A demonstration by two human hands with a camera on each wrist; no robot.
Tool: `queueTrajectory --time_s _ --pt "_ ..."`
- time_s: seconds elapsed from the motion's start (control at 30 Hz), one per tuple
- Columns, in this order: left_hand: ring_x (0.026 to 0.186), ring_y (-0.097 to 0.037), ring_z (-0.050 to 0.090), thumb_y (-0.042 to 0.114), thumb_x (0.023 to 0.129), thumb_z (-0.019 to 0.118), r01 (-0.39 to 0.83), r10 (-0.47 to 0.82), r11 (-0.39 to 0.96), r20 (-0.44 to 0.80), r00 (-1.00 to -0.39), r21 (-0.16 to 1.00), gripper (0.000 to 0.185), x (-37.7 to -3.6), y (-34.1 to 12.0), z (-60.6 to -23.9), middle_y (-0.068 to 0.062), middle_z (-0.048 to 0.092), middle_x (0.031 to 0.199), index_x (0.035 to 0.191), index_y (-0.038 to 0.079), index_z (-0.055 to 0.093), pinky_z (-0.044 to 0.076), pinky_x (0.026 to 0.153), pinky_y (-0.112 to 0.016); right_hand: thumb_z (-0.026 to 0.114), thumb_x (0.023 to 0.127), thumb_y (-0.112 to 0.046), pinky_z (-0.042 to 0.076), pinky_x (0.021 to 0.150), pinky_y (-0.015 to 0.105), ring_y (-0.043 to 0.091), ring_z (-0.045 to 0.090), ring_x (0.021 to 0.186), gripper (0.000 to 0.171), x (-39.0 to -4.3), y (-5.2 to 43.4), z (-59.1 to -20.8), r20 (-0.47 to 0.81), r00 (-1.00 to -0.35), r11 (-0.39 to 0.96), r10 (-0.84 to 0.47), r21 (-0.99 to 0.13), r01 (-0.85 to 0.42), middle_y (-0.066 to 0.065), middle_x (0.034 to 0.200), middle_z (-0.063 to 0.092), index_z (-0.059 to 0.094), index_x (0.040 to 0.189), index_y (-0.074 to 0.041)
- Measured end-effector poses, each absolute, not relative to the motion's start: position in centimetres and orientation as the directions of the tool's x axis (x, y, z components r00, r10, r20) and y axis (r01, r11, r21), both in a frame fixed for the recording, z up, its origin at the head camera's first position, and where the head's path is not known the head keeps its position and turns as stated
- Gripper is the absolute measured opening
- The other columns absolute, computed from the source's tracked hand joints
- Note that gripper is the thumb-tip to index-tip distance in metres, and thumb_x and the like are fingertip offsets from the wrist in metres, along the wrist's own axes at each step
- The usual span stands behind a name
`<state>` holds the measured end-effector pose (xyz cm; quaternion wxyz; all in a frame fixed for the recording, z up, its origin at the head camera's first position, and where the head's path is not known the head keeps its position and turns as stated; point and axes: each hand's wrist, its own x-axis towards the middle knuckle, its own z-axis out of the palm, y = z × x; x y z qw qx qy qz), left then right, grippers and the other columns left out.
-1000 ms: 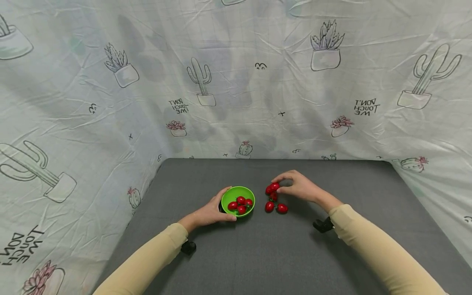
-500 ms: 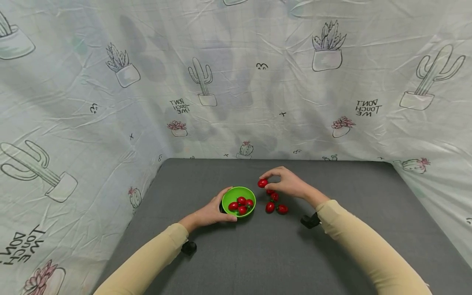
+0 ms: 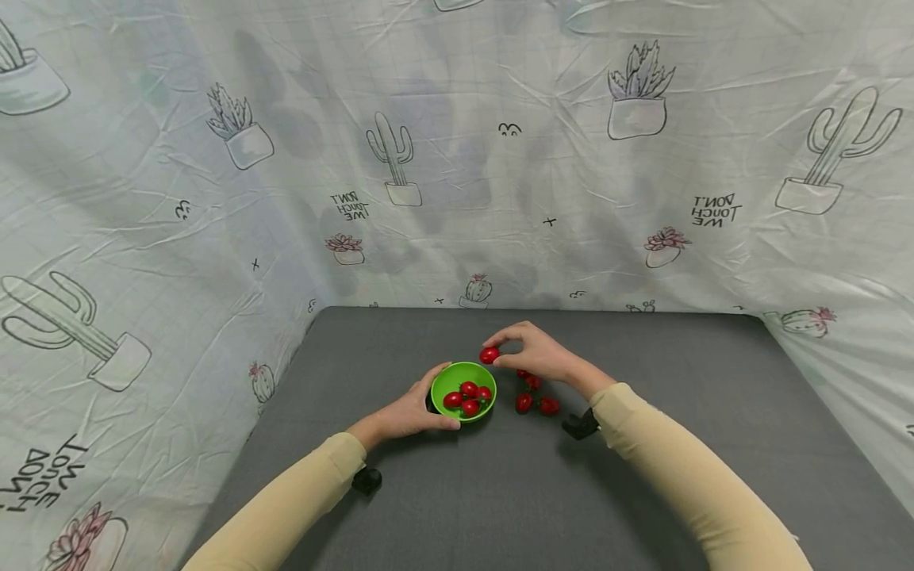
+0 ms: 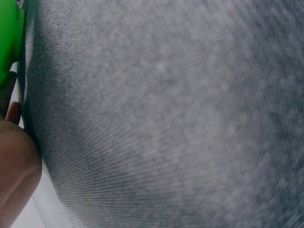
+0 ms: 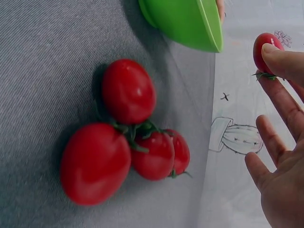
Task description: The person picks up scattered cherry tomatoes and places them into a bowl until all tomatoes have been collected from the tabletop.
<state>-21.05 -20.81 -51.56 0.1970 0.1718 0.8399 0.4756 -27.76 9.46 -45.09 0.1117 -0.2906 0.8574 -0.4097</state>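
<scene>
The left hand (image 3: 408, 412) is clasping the small green plastic bowl (image 3: 462, 390); the right hand (image 3: 535, 355) is pinching a red cherry tomato (image 3: 489, 354); only the right wrist view is showing four clustered red tomatoes (image 5: 128, 142).

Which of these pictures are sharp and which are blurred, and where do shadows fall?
Head view: sharp, evenly lit, edges bent by the wide lens; soft shadows lie on the cloth wall. Left wrist view: very close, the grey table slightly blurred. Right wrist view: the nearest tomato is soft, and the tomatoes cast a shadow to their left.
</scene>
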Motion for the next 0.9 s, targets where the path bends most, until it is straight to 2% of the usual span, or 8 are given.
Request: queueTrajectory --time_s 0.2,0.5,0.73,0.9 --pt "0.142 -0.03 0.03 0.046 0.085 0.083 0.107 0.478 0.493 -0.166 -0.863 0.863 0.109 -21.1 -20.9 -51.6 -0.006 0.031 0.158 0.166 0.027 0.012 0.028 0.113 -0.06 0.075 0.096 -0.031 0.038 0.104 0.054 0.022 0.042 0.13 0.028 -27.8 8.3 -45.2 0.054 -0.802 0.494 -0.595 -0.763 -0.418 -0.01 0.124 0.065 0.074 0.123 -0.03" --pt "0.145 -0.03 0.027 0.048 0.086 0.082 0.094 0.477 0.507 -0.188 -0.858 0.857 0.108 -20.9 -21.0 -51.5 -0.006 0.025 0.162 0.165 0.031 0.012 0.028 0.113 -0.061 0.077 0.095 -0.026 0.035 0.106 0.055 0.024 0.043 0.127 0.029 -27.9 6.5 -45.7 0.088 -0.755 0.453 -0.65 -0.753 -0.478 -0.009 0.123 0.067 0.076 0.124 -0.023" --pt "0.145 -0.029 0.027 0.048 0.086 0.082 0.08 0.469 0.509 -0.198 -0.861 0.857 0.104 -20.9 -21.0 -51.6 -0.006 0.023 0.163 0.163 0.037 0.012 0.028 0.113 -0.062 0.078 0.094 -0.026 0.036 0.106 0.055 0.023 0.042 0.127 0.028 -27.9 5.6 -46.2 0.065 -0.747 0.463 -0.661 -0.748 -0.475 -0.012 0.121 0.067 0.075 0.122 -0.029" --pt "0.146 -0.029 0.025 0.046 0.088 0.081 0.076 0.477 0.494 -0.196 -0.857 0.866 0.103 -20.9 -21.0 -51.5 -0.005 0.022 0.163 0.163 0.038 0.011 0.028 0.113 -0.06 0.077 0.095 -0.023 0.035 0.107 0.054 0.022 0.042 0.127 0.028 -27.9 5.2 -46.5 0.048 -0.736 0.456 -0.675 -0.758 -0.467 -0.011 0.121 0.067 0.075 0.122 -0.027"
